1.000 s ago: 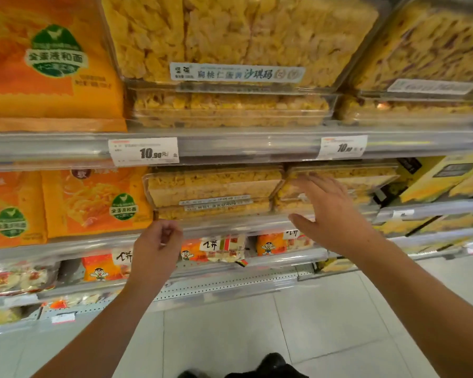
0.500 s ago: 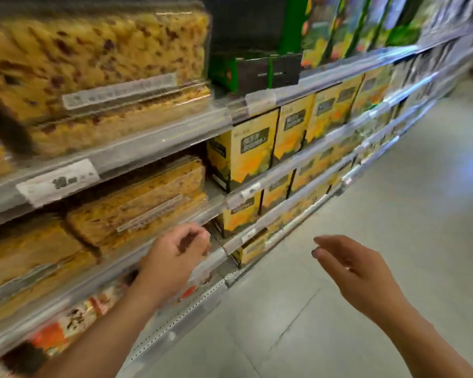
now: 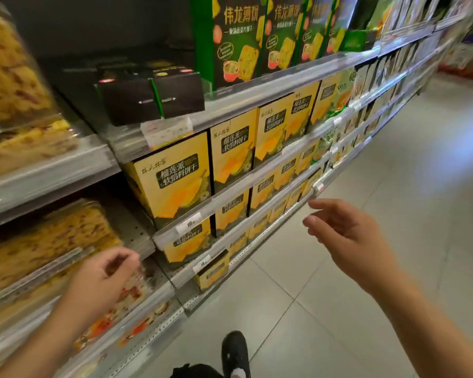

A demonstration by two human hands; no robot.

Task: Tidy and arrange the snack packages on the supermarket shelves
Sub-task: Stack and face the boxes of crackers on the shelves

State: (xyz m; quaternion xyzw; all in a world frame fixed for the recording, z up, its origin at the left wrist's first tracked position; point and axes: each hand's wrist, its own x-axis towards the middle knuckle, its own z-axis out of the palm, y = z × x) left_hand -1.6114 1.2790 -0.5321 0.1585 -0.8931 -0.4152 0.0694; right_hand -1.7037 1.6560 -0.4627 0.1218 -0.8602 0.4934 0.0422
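Head: right grip (image 3: 347, 236) open, empty.

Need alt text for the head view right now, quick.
Both hands are empty in front of supermarket shelves: the left hand loosely curled near clear snack packages, the right hand open in the aisle beside rows of yellow boxes.

Left hand (image 3: 101, 279): loosely curled, empty, by the shelf edge (image 3: 148, 301) before clear snack packs (image 3: 47, 241).
Right hand (image 3: 347, 236): relaxed fingers (image 3: 322, 205), over the floor (image 3: 393, 186).
Yellow boxes (image 3: 175, 181): upright, lining mid-shelf front edge.
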